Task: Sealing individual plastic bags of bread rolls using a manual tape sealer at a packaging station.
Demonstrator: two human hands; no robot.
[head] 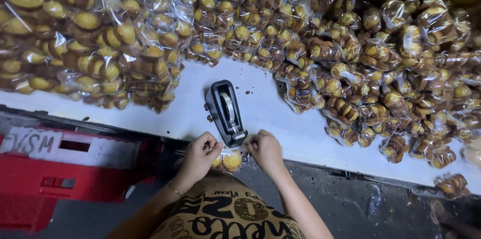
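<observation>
Here, in the head view, both of your hands meet at the near edge of the white bench [280, 119], just in front of the black tape dispenser [226, 114]. Your left hand [200, 156] is curled with its fingertips pinched on the left end of a small clear packet of golden cakes [228, 160], and your right hand [265, 150] is curled the same way on the right end, so the packet is gripped between the two and hangs just off the bench edge, above your lap. Its long axis runs left to right, along the bench edge, with the round cakes side by side inside the film. I judge you hold it that close so the packet sits right under the dispenser's cutting end, within reach of the tape. The dispenser's long axis runs away from you, leaning slightly toward the far left, and its blade end points at your hands. Beyond it, a large heap of filled packets [381, 64] covers the right and far side of the bench, and bigger bags of cakes [90, 34] crowd the far left corner, leaving a bare strip of bench around the dispenser. A red crate [60, 179] stands below the bench on your left.
</observation>
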